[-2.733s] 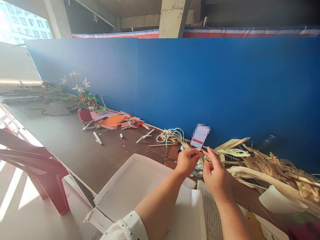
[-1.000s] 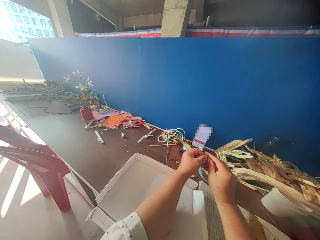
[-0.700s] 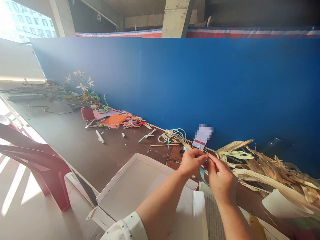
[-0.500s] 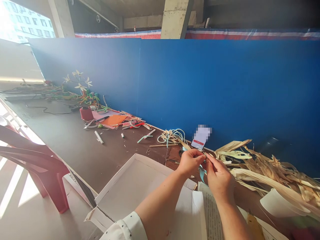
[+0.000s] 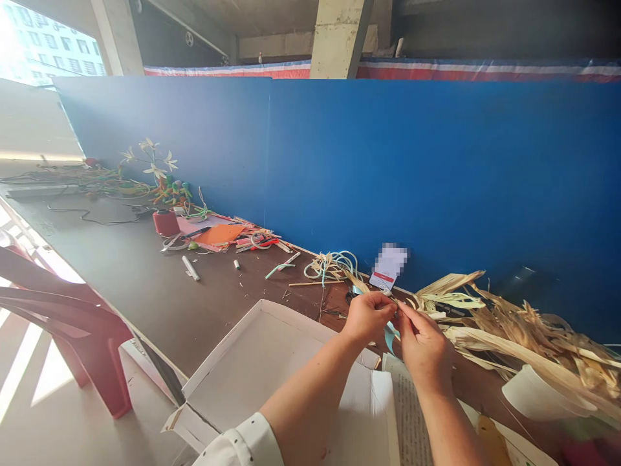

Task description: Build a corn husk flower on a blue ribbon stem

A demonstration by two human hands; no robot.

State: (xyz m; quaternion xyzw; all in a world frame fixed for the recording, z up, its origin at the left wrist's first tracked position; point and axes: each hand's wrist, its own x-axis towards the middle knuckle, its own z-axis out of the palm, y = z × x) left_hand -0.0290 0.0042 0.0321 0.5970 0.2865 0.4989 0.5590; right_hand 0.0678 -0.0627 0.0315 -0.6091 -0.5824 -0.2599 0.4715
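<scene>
My left hand (image 5: 367, 315) and my right hand (image 5: 423, 343) meet above the table, beyond the far right corner of a white cardboard box (image 5: 286, 362). The fingertips of both are pinched close together on something small and thin that I cannot make out. A light blue ribbon-like strip (image 5: 391, 336) shows just below the fingers, between the hands. Right behind them a phone (image 5: 387, 266) leans against the blue panel. Dry corn husks (image 5: 514, 323) are heaped to the right of my right hand.
Coiled pale tubing (image 5: 344, 262), a thin stick (image 5: 315, 283) and a white marker (image 5: 191, 268) lie on the brown table (image 5: 213, 317). Orange paper (image 5: 218, 234) and a red thread spool (image 5: 165, 222) are farther left. A white paper cup (image 5: 543, 395) lies at right; a red chair (image 5: 97, 336) stands at left.
My hands stay pinched together in nearly the same place, with only a slight shift of the fingers. The whole view has moved a little; the objects on the table lie as before.
</scene>
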